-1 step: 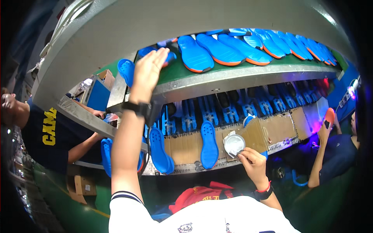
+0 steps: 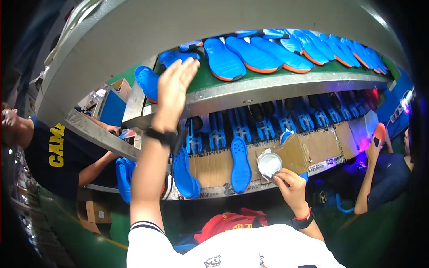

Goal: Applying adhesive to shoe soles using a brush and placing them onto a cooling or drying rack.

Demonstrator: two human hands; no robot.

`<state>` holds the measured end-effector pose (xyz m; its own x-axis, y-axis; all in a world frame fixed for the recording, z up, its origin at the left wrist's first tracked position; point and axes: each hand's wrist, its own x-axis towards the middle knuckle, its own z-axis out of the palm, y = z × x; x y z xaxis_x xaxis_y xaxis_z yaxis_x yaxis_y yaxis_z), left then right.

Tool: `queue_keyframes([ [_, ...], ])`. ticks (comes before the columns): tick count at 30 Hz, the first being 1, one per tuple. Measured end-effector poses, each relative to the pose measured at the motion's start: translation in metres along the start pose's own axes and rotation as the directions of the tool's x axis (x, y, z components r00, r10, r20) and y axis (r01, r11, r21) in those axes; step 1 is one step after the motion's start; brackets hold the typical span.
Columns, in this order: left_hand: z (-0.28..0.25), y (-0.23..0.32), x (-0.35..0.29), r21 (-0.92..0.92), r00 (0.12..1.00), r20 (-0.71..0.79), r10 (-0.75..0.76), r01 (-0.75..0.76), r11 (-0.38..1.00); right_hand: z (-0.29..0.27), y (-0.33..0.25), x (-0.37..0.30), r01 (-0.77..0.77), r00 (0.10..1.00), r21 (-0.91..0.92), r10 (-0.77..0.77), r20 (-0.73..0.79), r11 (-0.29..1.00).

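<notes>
My left hand (image 2: 176, 87) reaches over the green belt, palm flat and fingers stretched out. Just beyond its fingertips lies a blue shoe sole (image 2: 167, 58), partly hidden by the hand. To its left, another blue sole (image 2: 146, 84) with small holes sits at the belt's end. My right hand (image 2: 292, 187) is closed in a pinch at the rim of a small round dish (image 2: 270, 163) with whitish contents. What the fingers grip is too small to make out. Left of the dish, blue soles (image 2: 240, 165) (image 2: 184, 174) lie on the cardboard-covered ledge.
Several blue soles with orange edges (image 2: 257, 56) line the upper green belt (image 2: 196, 87). Beneath it is a row of blue parts (image 2: 241, 129). A grey metal frame (image 2: 214, 18) arches overhead. Co-workers (image 2: 58, 152) (image 2: 386, 178) are at both sides; the right one holds an orange-faced sole (image 2: 380, 132).
My left hand has shifted slightly to the right, and more of the blue sole beyond it shows. My right hand and the dish stay almost in place.
</notes>
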<state>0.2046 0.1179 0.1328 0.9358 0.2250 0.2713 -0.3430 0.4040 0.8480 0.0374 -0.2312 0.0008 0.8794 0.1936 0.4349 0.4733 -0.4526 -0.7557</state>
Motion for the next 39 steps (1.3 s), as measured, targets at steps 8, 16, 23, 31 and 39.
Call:
queue_keyframes([
  [8,-0.137,-0.135,-0.250,0.937,0.890,-0.327,0.317,0.262,0.232,0.007,0.012,-0.015,-0.085,0.994,-0.025,0.086,0.062,0.996],
  [16,-0.265,-0.165,-0.344,0.748,0.748,-0.663,-0.012,0.662,-0.056,0.022,0.011,-0.016,-0.134,0.981,0.025,0.129,0.146,0.991],
  [23,-0.274,-0.142,-0.332,0.651,0.633,-0.759,-0.153,0.749,-0.124,0.031,0.015,-0.018,-0.099,0.979,0.051,0.088,0.186,0.994],
  [31,-0.181,-0.092,-0.332,0.059,0.695,-0.493,-0.524,0.627,0.777,0.027,0.016,-0.021,-0.126,0.971,0.014,0.120,0.206,0.992],
  [39,-0.034,-0.091,-0.294,0.259,0.839,-0.370,-0.399,0.506,0.823,0.031,-0.004,-0.006,0.005,0.976,0.136,-0.035,0.216,0.991],
])
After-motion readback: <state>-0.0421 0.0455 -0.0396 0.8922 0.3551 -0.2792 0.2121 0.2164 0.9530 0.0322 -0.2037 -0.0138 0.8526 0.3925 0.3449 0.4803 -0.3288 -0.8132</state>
